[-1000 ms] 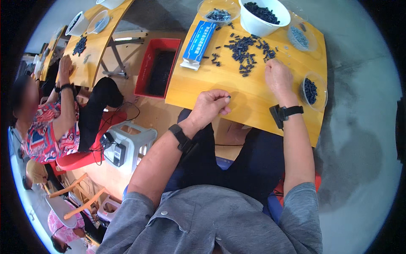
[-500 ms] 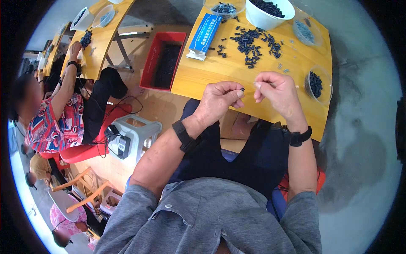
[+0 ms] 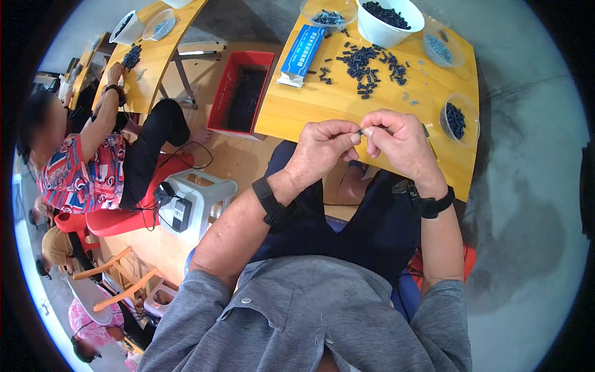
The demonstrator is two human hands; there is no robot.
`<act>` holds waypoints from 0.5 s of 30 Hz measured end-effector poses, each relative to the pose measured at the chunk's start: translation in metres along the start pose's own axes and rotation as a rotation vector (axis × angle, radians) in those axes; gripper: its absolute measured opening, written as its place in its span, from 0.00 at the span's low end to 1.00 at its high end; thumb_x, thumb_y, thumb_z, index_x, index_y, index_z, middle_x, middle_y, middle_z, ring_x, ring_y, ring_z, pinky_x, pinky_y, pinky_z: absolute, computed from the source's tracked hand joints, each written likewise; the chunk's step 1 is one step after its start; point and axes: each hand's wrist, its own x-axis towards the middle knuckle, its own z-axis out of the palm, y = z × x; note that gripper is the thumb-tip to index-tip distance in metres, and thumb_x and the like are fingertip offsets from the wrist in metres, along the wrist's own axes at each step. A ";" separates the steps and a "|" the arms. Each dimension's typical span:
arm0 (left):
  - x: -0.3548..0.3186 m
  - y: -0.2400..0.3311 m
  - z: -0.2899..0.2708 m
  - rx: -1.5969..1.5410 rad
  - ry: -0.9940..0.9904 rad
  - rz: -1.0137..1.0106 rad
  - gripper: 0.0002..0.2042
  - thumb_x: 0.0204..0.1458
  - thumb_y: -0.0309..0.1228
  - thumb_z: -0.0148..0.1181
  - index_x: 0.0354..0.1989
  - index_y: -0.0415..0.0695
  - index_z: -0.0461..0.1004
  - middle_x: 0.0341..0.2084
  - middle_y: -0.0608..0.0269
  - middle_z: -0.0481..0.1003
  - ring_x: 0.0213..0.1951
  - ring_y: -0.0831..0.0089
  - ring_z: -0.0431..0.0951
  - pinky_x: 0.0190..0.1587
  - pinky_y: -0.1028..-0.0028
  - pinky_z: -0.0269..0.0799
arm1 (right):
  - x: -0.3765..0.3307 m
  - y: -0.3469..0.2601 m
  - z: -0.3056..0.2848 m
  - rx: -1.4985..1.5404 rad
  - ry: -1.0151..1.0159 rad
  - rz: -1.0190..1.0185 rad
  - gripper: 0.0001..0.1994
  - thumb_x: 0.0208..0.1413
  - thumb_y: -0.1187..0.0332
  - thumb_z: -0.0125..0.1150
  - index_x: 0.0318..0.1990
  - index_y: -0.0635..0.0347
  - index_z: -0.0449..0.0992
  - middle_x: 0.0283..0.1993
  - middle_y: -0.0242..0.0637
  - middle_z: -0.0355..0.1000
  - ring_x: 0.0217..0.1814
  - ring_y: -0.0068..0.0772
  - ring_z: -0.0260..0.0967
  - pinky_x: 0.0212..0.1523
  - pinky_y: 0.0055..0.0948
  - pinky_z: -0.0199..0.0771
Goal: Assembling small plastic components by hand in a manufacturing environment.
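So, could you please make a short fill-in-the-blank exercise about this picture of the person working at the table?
1. The left hand and right hand pinch one small dark piece ____ them.
2. The white bowl holds many ____ pieces.
3. The blue packet lies on the ____ table.
4. On the floor stands a ____ bin.

Missing words: between; dark; yellow; red

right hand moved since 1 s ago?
Yes. The right hand left the loose pile of dark pieces and came back to the table's near edge, meeting the left hand.
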 end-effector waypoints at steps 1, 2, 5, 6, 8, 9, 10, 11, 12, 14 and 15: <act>-0.002 0.002 0.000 0.022 0.002 -0.013 0.07 0.55 0.28 0.57 0.38 0.39 0.75 0.22 0.67 0.76 0.23 0.84 0.75 0.24 0.85 0.69 | -0.001 -0.001 0.001 -0.003 0.001 -0.003 0.05 0.55 0.77 0.50 0.33 0.68 0.73 0.23 0.29 0.69 0.22 0.15 0.66 0.24 0.17 0.67; -0.003 0.002 0.001 0.022 0.000 -0.009 0.07 0.55 0.28 0.57 0.38 0.39 0.75 0.22 0.67 0.76 0.23 0.84 0.75 0.24 0.85 0.69 | -0.003 -0.002 0.001 -0.005 0.006 0.000 0.05 0.55 0.76 0.51 0.33 0.68 0.73 0.23 0.29 0.69 0.22 0.15 0.66 0.24 0.17 0.67; -0.007 0.003 0.002 0.045 -0.003 0.040 0.07 0.55 0.28 0.57 0.38 0.38 0.75 0.22 0.66 0.76 0.23 0.84 0.75 0.24 0.84 0.69 | -0.008 -0.010 0.005 -0.027 0.027 0.010 0.05 0.54 0.77 0.51 0.32 0.68 0.74 0.23 0.31 0.69 0.22 0.16 0.66 0.24 0.18 0.67; -0.009 0.004 0.004 0.041 0.001 0.033 0.07 0.55 0.28 0.56 0.37 0.37 0.75 0.22 0.66 0.76 0.23 0.83 0.75 0.23 0.84 0.69 | -0.009 -0.013 0.006 -0.047 0.044 0.022 0.05 0.53 0.77 0.52 0.31 0.68 0.74 0.23 0.32 0.69 0.22 0.18 0.67 0.25 0.20 0.67; -0.013 0.008 0.006 0.037 0.003 0.029 0.07 0.55 0.28 0.56 0.37 0.37 0.75 0.21 0.65 0.76 0.23 0.83 0.75 0.23 0.84 0.69 | -0.012 -0.015 0.008 -0.144 0.064 -0.074 0.05 0.51 0.78 0.52 0.31 0.68 0.74 0.23 0.35 0.69 0.23 0.23 0.68 0.26 0.23 0.67; -0.016 0.012 0.008 0.065 0.012 0.021 0.07 0.55 0.28 0.56 0.36 0.37 0.75 0.21 0.65 0.76 0.22 0.83 0.75 0.22 0.84 0.69 | -0.013 -0.016 0.009 -0.239 0.083 -0.167 0.05 0.50 0.78 0.52 0.31 0.68 0.75 0.24 0.38 0.69 0.24 0.29 0.69 0.26 0.26 0.68; -0.018 0.015 0.009 0.093 0.022 0.012 0.07 0.55 0.28 0.56 0.36 0.37 0.75 0.21 0.65 0.76 0.22 0.83 0.76 0.22 0.84 0.69 | -0.015 -0.019 0.011 -0.240 0.085 -0.169 0.05 0.50 0.78 0.52 0.31 0.68 0.75 0.24 0.38 0.69 0.24 0.29 0.69 0.26 0.26 0.68; -0.019 0.014 0.010 0.094 0.020 0.015 0.07 0.55 0.28 0.56 0.36 0.37 0.75 0.21 0.65 0.76 0.22 0.83 0.76 0.22 0.84 0.69 | -0.016 -0.023 0.013 -0.322 0.100 -0.215 0.05 0.49 0.78 0.52 0.31 0.68 0.75 0.25 0.40 0.69 0.26 0.34 0.69 0.28 0.28 0.68; -0.020 0.014 0.010 0.094 0.030 0.023 0.07 0.55 0.28 0.57 0.36 0.37 0.75 0.21 0.65 0.76 0.22 0.83 0.76 0.21 0.84 0.69 | -0.018 -0.026 0.014 -0.404 0.114 -0.262 0.05 0.48 0.79 0.53 0.31 0.68 0.75 0.26 0.43 0.69 0.28 0.39 0.69 0.29 0.31 0.68; -0.023 0.015 0.012 0.096 0.039 0.035 0.07 0.55 0.28 0.57 0.36 0.37 0.76 0.21 0.66 0.76 0.21 0.83 0.76 0.21 0.84 0.69 | -0.022 -0.028 0.014 -0.364 0.117 -0.246 0.05 0.48 0.78 0.53 0.31 0.68 0.75 0.27 0.44 0.70 0.28 0.40 0.69 0.30 0.31 0.68; -0.025 0.018 0.013 0.087 0.030 0.032 0.07 0.55 0.28 0.57 0.36 0.37 0.76 0.20 0.66 0.76 0.22 0.83 0.75 0.21 0.84 0.69 | -0.024 -0.029 0.014 -0.323 0.118 -0.225 0.05 0.48 0.78 0.53 0.31 0.68 0.75 0.27 0.44 0.70 0.29 0.41 0.70 0.31 0.32 0.68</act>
